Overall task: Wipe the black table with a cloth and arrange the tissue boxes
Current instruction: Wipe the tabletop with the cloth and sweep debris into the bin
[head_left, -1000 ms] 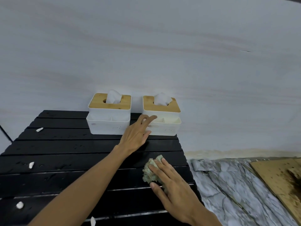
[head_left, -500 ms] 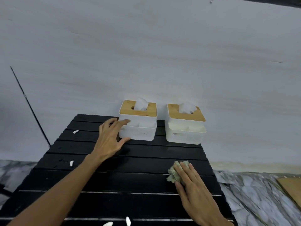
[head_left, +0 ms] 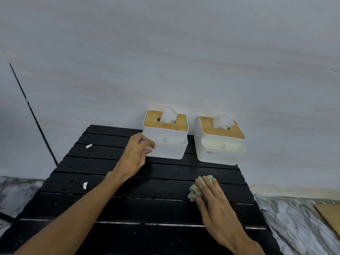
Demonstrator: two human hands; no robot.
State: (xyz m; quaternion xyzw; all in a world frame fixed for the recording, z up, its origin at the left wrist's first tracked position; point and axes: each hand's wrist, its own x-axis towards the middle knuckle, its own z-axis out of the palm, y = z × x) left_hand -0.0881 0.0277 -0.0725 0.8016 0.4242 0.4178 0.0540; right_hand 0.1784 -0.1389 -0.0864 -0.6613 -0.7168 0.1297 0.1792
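Observation:
Two white tissue boxes with wooden lids stand at the back of the black slatted table, against the wall. My left hand grips the left front corner of the left tissue box, thumb on its front face. The right tissue box stands a small gap to the right, untouched. My right hand lies flat on a crumpled greenish cloth and presses it to the table near the right edge.
Small white scraps lie on the table's left side, one scrap near the back and another scrap further forward. A marbled floor and a cardboard sheet lie to the right. A thin black rod leans at the left.
My left hand moved from the right tissue box across to the left box's left corner and closed on it. The right hand stayed flat on the cloth. The view shifted left.

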